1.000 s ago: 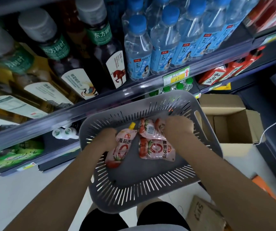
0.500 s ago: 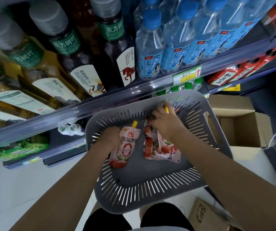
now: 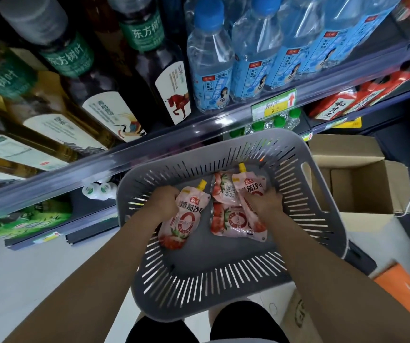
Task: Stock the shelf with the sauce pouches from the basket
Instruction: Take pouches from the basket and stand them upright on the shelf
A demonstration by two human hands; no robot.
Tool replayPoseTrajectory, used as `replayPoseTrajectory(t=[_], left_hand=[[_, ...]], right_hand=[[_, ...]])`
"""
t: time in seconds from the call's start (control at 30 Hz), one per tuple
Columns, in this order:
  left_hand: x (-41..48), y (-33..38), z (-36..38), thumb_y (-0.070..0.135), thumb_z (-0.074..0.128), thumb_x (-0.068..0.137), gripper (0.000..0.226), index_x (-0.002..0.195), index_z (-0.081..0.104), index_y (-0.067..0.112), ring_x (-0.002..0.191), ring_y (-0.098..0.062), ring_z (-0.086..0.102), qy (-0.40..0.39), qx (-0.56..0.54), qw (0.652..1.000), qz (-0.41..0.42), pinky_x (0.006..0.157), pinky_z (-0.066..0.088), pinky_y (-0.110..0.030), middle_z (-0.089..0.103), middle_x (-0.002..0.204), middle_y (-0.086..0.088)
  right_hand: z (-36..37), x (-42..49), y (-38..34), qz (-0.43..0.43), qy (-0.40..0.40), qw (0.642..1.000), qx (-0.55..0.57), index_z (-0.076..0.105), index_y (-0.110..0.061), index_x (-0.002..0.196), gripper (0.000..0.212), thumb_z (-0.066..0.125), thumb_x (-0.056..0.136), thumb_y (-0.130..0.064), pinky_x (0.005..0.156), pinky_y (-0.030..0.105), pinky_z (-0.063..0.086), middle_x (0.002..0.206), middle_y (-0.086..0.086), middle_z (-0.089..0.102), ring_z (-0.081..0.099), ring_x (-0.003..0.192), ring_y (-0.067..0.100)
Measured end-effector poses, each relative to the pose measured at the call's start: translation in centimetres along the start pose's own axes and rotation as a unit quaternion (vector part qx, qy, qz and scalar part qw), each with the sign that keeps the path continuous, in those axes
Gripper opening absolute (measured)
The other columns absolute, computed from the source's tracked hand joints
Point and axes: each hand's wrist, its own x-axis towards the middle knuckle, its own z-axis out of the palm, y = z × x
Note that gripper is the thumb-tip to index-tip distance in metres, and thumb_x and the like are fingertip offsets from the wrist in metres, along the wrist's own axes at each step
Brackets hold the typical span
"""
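A grey slotted basket [image 3: 223, 288] rests on my lap, below the shelf edge [image 3: 149, 147]. Pink tomato sauce pouches with yellow spouts lie inside it. My left hand [image 3: 164, 201] is closed on the upper left edge of one pouch [image 3: 184, 219]. My right hand [image 3: 265, 201] grips another pouch [image 3: 249, 186], lifted and tilted over a third pouch [image 3: 233, 224] that lies flat. A fourth pouch [image 3: 223, 186] shows its barcode side behind them.
Tea bottles [image 3: 95, 78] and water bottles [image 3: 211, 70] fill the shelf above the basket. Red cartons [image 3: 342, 105] stand on the lower shelf at right. An open cardboard box [image 3: 362, 184] sits right of the basket, with more boxes [image 3: 298, 318] on the floor.
My right hand came back from the basket's far rim and now holds a pouch raised over the others. My left hand stays on the left pouch. The view moved closer.
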Motion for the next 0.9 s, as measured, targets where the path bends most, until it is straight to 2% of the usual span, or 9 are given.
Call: replayPoseTrajectory(t=[0.13, 0.2, 0.27, 0.37, 0.5, 0.6, 0.7, 0.8, 0.9], left_hand=[[-0.1, 0.5, 0.4, 0.0, 0.06, 0.08, 0.021, 0.097, 0.068, 0.011, 0.092, -0.027, 0.064, 0.007, -0.049, 0.998, 0.031, 0.081, 0.054, -0.037, 0.069, 0.097, -0.012], [0.1, 1.0, 0.4, 0.013, 0.061, 0.085, 0.01, 0.091, 0.068, 0.01, 0.087, -0.025, 0.063, 0.006, -0.036, 0.999, 0.032, 0.078, 0.053, -0.035, 0.068, 0.092, -0.01], [0.3, 1.7, 0.3, 0.031, 0.055, 0.092, 0.027, 0.082, 0.067, 0.01, 0.079, -0.023, 0.062, 0.014, -0.017, 0.999, 0.039, 0.073, 0.05, -0.033, 0.066, 0.083, -0.01], [0.0, 2.3, 0.1, 0.028, 0.047, 0.096, 0.031, 0.074, 0.059, 0.011, 0.075, -0.025, 0.057, 0.032, 0.047, 0.997, 0.059, 0.065, 0.043, -0.03, 0.058, 0.076, -0.01], [-0.7, 1.8, 0.0, 0.027, 0.044, 0.097, 0.025, 0.078, 0.056, 0.015, 0.079, -0.023, 0.055, 0.029, 0.034, 0.997, 0.055, 0.066, 0.039, -0.03, 0.057, 0.082, -0.007], [-1.9, 1.6, -0.4, 0.027, 0.04, 0.1, 0.026, 0.088, 0.056, 0.011, 0.083, -0.02, 0.049, 0.004, -0.017, 0.998, 0.056, 0.071, 0.036, -0.029, 0.051, 0.089, -0.007], [-3.5, 1.5, -1.1, 0.025, 0.04, 0.1, 0.028, 0.079, 0.051, 0.01, 0.082, -0.019, 0.047, -0.005, -0.048, 0.996, 0.077, 0.066, 0.034, -0.027, 0.049, 0.085, -0.006], [-5.4, 1.5, -2.0, 0.023, 0.042, 0.1, 0.031, 0.07, 0.044, 0.013, 0.076, -0.019, 0.045, 0.03, -0.082, 0.99, 0.106, 0.057, 0.03, -0.028, 0.047, 0.075, -0.005], [-7.8, 1.7, -3.2, 0.02, 0.042, 0.099, 0.034, 0.065, 0.039, 0.016, 0.076, -0.019, 0.047, 0.108, -0.104, 0.978, 0.148, 0.06, 0.027, -0.029, 0.048, 0.072, -0.003]], right_hand=[[-0.4, 0.9, 0.1, 0.033, 0.0, 0.999, -0.027, 0.024, -0.005, 0.142, 0.098, 0.076, 0.07, -0.047, 0.109, 0.047, 0.036, 0.144, 0.021, 0.032, 0.037, 0.132, 0.039], [-0.5, 1.3, 0.4, 0.064, -0.015, 0.998, -0.014, 0.025, -0.002, 0.139, 0.106, 0.083, 0.061, -0.044, 0.106, 0.046, 0.039, 0.139, 0.02, 0.042, 0.043, 0.128, 0.036], [-0.7, 1.6, 0.6, 0.06, -0.06, 0.996, 0.026, 0.046, -0.003, 0.124, 0.086, 0.088, 0.056, -0.033, 0.1, 0.04, 0.047, 0.124, 0.013, 0.06, 0.058, 0.114, 0.029], [-1.3, 1.3, 0.5, -0.007, -0.082, 0.997, 0.007, 0.067, -0.011, 0.094, 0.04, 0.085, 0.062, -0.027, 0.089, 0.038, 0.055, 0.101, 0.006, 0.071, 0.068, 0.094, 0.024], [-1.6, 0.4, 0.3, -0.066, -0.084, 0.994, 0.012, 0.065, -0.005, 0.104, 0.038, 0.081, 0.07, -0.011, 0.087, 0.033, 0.054, 0.111, 0.012, 0.07, 0.067, 0.101, 0.026], [-1.8, -0.5, 0.5, -0.105, -0.07, 0.992, 0.003, 0.063, -0.003, 0.107, 0.042, 0.081, 0.07, -0.009, 0.089, 0.037, 0.053, 0.113, 0.014, 0.069, 0.065, 0.103, 0.028], [-2.6, -1.9, 0.7, -0.142, -0.027, 0.99, -0.007, 0.06, -0.003, 0.111, 0.047, 0.081, 0.07, -0.013, 0.088, 0.038, 0.053, 0.11, 0.012, 0.069, 0.064, 0.103, 0.029], [-3.8, -3.7, 0.9, -0.158, 0.001, 0.987, 0.024, 0.061, -0.007, 0.109, 0.046, 0.082, 0.069, -0.015, 0.083, 0.037, 0.054, 0.106, 0.009, 0.07, 0.066, 0.097, 0.025], [-5.4, -6.5, 0.8, -0.192, 0.017, 0.98, 0.056, 0.064, -0.007, 0.107, 0.045, 0.083, 0.067, -0.012, 0.079, 0.032, 0.053, 0.104, 0.008, 0.071, 0.066, 0.095, 0.023]])
